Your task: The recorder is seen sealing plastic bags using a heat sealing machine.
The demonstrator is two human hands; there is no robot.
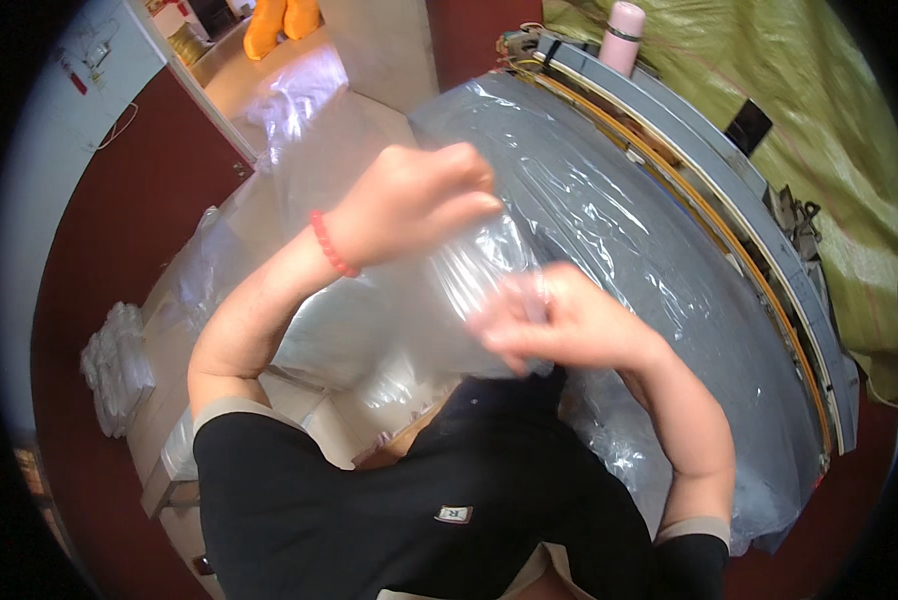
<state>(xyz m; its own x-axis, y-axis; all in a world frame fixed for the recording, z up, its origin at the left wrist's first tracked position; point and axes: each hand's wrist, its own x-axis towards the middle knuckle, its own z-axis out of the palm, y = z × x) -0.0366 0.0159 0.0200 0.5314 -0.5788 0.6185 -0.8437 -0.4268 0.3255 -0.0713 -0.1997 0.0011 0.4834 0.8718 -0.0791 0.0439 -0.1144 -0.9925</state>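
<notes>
A length of clear plastic film (477, 262) is stretched and creased between my two hands. My left hand (419, 200), with a red bead bracelet at its wrist, is closed in a fist on the film's upper end. Lower and to the right, my right hand (559, 318) has its fingers closed around the film; motion blurs them a little. Whether the film is a bag or a single sheet cannot be made out. More hazy film hangs below my left wrist, in front of my body.
Shiny plastic covers a large surface (659, 290) on the right, edged by a long metal rail (729, 220). A pink bottle (623, 38) and a black phone-like slab (748, 128) sit behind it. Folded clear plastic (119, 370) is stacked at far left. Green woven sheeting (819, 90) hangs back right.
</notes>
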